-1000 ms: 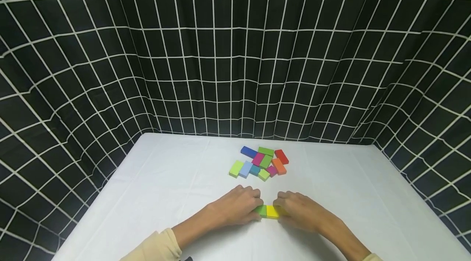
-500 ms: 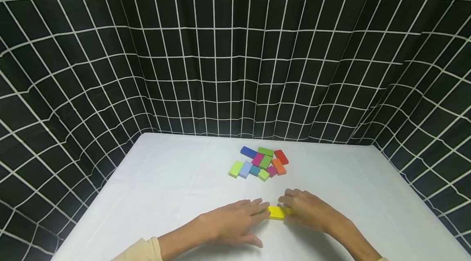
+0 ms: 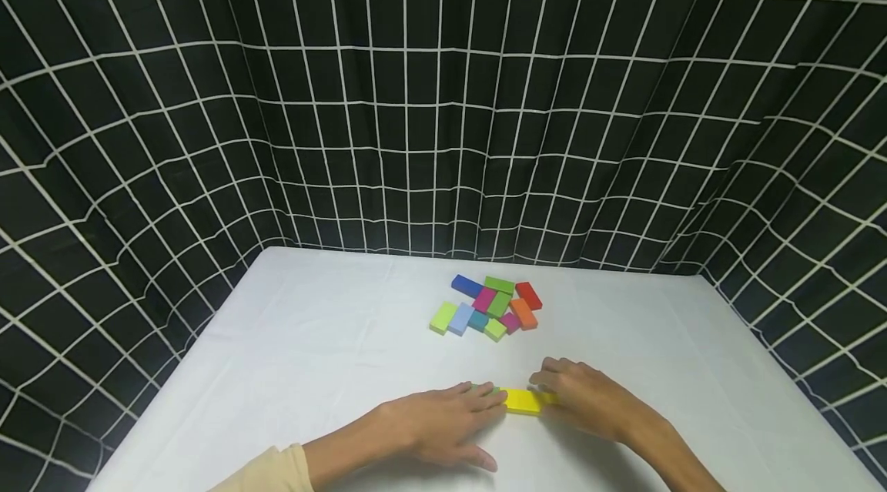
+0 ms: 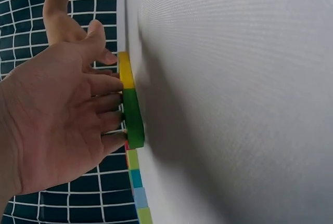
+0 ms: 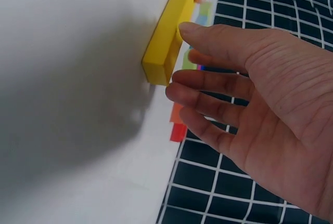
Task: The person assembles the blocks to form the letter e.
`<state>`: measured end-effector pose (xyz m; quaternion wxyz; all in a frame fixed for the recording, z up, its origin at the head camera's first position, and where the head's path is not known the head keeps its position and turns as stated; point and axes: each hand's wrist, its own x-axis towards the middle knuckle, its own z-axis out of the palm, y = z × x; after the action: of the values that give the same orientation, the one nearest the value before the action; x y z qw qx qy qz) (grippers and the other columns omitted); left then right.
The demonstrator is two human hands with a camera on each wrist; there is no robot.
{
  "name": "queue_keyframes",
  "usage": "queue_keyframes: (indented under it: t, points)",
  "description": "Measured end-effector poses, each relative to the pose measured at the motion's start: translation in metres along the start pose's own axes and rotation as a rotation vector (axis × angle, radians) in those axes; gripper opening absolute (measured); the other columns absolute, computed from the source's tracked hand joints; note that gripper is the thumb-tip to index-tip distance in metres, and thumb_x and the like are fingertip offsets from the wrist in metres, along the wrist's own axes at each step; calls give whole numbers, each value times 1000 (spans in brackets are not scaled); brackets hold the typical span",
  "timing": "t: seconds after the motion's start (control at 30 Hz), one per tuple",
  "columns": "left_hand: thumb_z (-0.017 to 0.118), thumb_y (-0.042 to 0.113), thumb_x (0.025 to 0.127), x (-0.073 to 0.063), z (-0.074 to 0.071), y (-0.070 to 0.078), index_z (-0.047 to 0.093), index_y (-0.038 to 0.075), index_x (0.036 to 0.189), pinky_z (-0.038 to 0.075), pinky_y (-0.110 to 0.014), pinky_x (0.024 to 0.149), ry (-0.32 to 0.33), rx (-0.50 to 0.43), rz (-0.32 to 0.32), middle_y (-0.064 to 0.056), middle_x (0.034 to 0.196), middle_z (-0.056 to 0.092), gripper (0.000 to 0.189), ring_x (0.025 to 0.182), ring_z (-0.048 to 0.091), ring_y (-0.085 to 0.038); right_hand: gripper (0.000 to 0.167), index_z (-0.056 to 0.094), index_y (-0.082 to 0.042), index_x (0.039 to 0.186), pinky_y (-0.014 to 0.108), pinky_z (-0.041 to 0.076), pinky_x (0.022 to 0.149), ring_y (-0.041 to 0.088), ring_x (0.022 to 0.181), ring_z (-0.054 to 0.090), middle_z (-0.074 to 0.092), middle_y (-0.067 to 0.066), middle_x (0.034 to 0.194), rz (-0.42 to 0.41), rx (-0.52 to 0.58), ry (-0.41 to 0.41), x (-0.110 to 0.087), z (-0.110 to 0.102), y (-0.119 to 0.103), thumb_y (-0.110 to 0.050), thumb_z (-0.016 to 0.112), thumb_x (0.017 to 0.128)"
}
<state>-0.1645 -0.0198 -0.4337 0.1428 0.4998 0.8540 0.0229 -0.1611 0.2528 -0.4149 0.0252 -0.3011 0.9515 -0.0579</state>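
A yellow block and a green block lie end to end in a row near the front of the table. My left hand is flat with its fingers straight, fingertips on top of the green block and at the joint with the yellow one. It covers most of the green block in the head view. At the yellow block's other end is my right hand, its fingers loosely bent and spread. In the right wrist view, its thumb overlaps the yellow block's edge while the other fingers stand apart beyond its end.
Farther back on the white table lies a group of coloured blocks, among them a dark blue, a red, an orange and a light blue one. A black curtain with white grid lines surrounds the table's back and sides.
My left hand has let go of the green block, straightened its fingers and come to lie over it. My right hand has loosened and shifted slightly right; the yellow block also sits slightly farther right.
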Motion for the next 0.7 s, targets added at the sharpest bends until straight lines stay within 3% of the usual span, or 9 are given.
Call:
queue_keyframes:
  t: [0.17,0.43,0.7]
  points:
    - [30,69,105,-3,1,1,28,25,167,29,-32,132,-5,13,-1,8,176,19,75,163,21,-11,39,79,-11,116,32,64,82,7,84,63,72,-4,101,-9,-1,6,1,-3,2,-16,90,79]
    - [29,66,107,-1,0,-3,27,25,167,28,-32,132,-18,22,19,8,176,19,73,163,21,-9,40,76,-8,122,41,64,88,16,95,68,74,2,108,57,69,-22,11,-13,4,-16,86,84]
    - [32,65,107,-1,2,-7,25,28,167,26,-30,133,-27,-45,10,11,176,17,71,164,18,-8,39,74,-8,126,45,63,92,21,101,70,74,6,115,80,71,-1,20,-28,9,-18,83,88]
